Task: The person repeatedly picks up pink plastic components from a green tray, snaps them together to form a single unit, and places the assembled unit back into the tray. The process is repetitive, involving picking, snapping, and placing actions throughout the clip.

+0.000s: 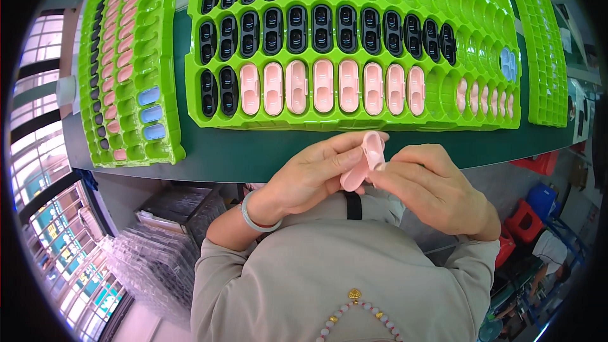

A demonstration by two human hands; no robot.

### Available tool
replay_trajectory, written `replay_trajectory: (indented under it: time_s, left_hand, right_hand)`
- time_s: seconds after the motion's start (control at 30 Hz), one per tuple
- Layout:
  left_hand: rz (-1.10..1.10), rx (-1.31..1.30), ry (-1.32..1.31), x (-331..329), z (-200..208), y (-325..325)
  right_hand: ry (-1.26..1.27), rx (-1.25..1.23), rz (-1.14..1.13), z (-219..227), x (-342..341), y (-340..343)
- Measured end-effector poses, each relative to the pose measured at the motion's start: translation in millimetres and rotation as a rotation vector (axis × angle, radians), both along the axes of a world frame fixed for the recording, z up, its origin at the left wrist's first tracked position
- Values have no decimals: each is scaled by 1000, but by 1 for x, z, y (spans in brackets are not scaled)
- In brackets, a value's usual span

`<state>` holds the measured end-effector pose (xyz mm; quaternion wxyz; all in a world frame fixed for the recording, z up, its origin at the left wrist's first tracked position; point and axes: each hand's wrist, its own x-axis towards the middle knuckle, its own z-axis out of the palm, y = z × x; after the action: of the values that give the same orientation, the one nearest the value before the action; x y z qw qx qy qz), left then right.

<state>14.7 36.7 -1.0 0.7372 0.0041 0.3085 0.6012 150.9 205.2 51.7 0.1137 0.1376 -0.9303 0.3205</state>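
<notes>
Standing over a dark green tabletop [244, 155], I grasped a small pink case [360, 172] in front of my chest, just beyond the near edge of a long green tray [329, 124]. My left hand [320, 168] gripped it from the left, thumb on its side, while the bent fingers of my right hand [430, 190] pinched it at its right edge. The case, smooth, glossy and apparently plastic, stood open in two rounded, hollow halves. A pale, smooth bangle [253, 218] circled my left wrist, and a gold pendant [354, 294] hung on beads over my plain beige shirt [354, 259]; the pendant's marks were too fine to make out. The shiny tray was molded into rows of oval pockets: its nearest row held two black cases [218, 92], eight pink cases [323, 85] and, farther right, slimmer pink pieces [484, 100], with a light blue piece [508, 63] just behind them. Glossy black cases [273, 28] filled much of the two rows beyond. A second green tray [133, 114] at left carried black, pink and light blue parts in columns; a third green tray [538, 44] stood at right.
</notes>
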Motion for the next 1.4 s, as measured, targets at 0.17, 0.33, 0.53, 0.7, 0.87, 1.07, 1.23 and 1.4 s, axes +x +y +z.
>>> replay_trajectory:
  time_s: [0.17, 0.33, 0.53, 0.7, 0.87, 1.07, 1.23, 1.4]
  left_hand:
    - [-190, 165, -243, -1, 0, -2]
    - [-282, 188, -177, -6, -3, -3]
    - [-395, 247, -115, -7, -8, -2]
    - [-440, 299, -87, -6, -7, -5]
    - [-273, 251, -97, 4, -10, -8]
    - [-152, 18, -60, 7, -9, -6]
    - [-67, -34, 85, 9, -2, 4]
    - [-59, -26, 129, 6, 2, 5]
  right_hand:
    - [174, 3, 179, 2, -3, 7]
    - [-294, -420, 147, 10, -3, 12]
    - [38, -178, 192, 2, -9, 13]
    - [5, -97, 207, 10, -5, 15]
    - [168, 36, 113, -1, -2, 8]
    - [272, 126, -7, -22, -7, 1]
    - [364, 147, -70, -26, -6, -13]
    - [356, 180, -92, -33, -6, -22]
